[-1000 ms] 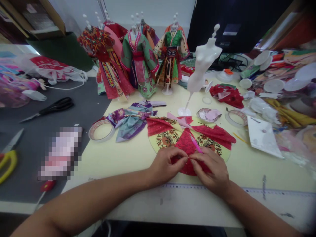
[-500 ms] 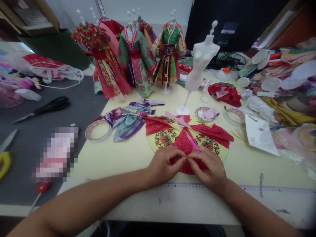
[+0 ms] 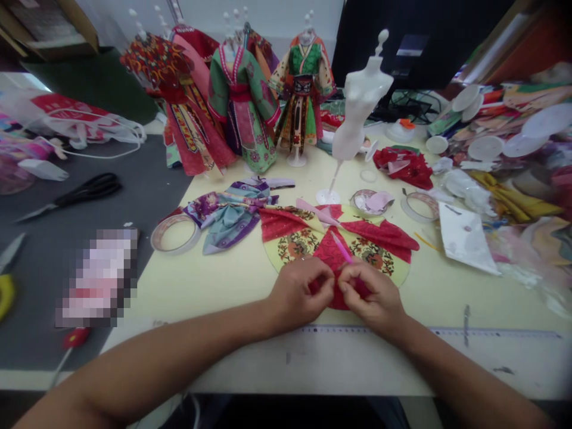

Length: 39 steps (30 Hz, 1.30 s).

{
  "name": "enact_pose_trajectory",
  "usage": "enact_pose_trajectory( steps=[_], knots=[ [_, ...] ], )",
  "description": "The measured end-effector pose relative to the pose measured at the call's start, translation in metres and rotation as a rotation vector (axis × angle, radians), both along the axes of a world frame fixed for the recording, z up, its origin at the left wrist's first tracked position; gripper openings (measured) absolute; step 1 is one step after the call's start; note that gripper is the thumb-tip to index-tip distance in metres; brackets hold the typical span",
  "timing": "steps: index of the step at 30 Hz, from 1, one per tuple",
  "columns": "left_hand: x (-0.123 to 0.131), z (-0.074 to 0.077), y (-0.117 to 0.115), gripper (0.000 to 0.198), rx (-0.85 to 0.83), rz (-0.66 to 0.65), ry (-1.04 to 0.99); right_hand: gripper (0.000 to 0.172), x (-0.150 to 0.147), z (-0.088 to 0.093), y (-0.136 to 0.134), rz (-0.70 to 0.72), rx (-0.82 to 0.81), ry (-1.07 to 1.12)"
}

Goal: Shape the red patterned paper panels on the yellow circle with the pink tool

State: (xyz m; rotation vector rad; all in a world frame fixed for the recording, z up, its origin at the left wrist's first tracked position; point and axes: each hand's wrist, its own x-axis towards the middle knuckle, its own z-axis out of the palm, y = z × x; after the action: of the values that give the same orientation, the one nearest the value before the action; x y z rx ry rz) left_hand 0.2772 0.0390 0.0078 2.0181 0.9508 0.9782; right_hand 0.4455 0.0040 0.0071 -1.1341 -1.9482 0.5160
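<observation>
My left hand point(image 3: 306, 292) is closed in a pinch over the lower part of a doll-size red cloth piece point(image 3: 331, 250); what its fingertips hold is too small to make out. Close beside it, my right hand point(image 3: 373, 298) is also pinched, with a slim pink pen-like tool point(image 3: 342, 247) in it, the pale tip pointing up and left. Beneath both hands lies a yellow-green fabric circle point(image 3: 274, 250) with dark floral patches. Red cloth strips point(image 3: 379, 235) and a pink strip point(image 3: 308, 210) spread across its upper part.
Dressed doll forms point(image 3: 243, 107) and a bare white mannequin point(image 3: 361, 107) stand behind. Tape rolls point(image 3: 176, 234), a blue-purple doll garment point(image 3: 227, 217), black scissors point(image 3: 89, 189) and a phone-like blurred object point(image 3: 98, 277) lie left. Scraps crowd the right. A ruler point(image 3: 456, 332) runs along the front.
My fingertips have come slightly apart, and the right fingers have curled in more. The pink tool stays in the right hand. The whole view has shifted a little.
</observation>
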Motion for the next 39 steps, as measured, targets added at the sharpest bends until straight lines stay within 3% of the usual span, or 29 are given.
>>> enact_pose_trajectory(
  steps=[4, 6, 9, 11, 14, 19, 31, 39],
  knots=[
    [-0.004, 0.008, 0.006, 0.009, -0.124, 0.148, -0.105, 0.008, 0.003, 0.004, -0.005, 0.004, -0.034, 0.146],
    [-0.003, 0.01, 0.006, 0.008, -0.242, 0.104, -0.179, 0.006, 0.005, 0.004, -0.004, -0.063, -0.059, 0.185],
    [0.0, 0.01, 0.001, 0.008, -0.545, 0.017, -0.372, 0.007, 0.007, 0.002, -0.001, -0.154, -0.11, 0.197],
    [0.002, 0.009, -0.002, 0.012, -0.7, 0.007, -0.51, 0.011, 0.007, 0.001, 0.001, -0.16, -0.128, 0.193],
    [0.002, 0.007, -0.004, 0.018, -0.805, 0.04, -0.609, 0.016, 0.005, 0.0, 0.001, -0.125, -0.109, 0.158],
    [0.002, 0.007, -0.004, 0.026, -0.878, 0.12, -0.676, 0.029, 0.0, -0.002, -0.002, -0.058, 0.033, -0.01],
    [0.002, 0.01, -0.005, 0.033, -0.944, 0.178, -0.68, 0.048, -0.001, -0.014, -0.003, -0.005, 0.308, -0.303],
    [0.001, 0.01, -0.002, 0.033, -0.912, 0.181, -0.663, 0.046, 0.0, -0.014, -0.002, -0.006, 0.379, -0.368]
  ],
)
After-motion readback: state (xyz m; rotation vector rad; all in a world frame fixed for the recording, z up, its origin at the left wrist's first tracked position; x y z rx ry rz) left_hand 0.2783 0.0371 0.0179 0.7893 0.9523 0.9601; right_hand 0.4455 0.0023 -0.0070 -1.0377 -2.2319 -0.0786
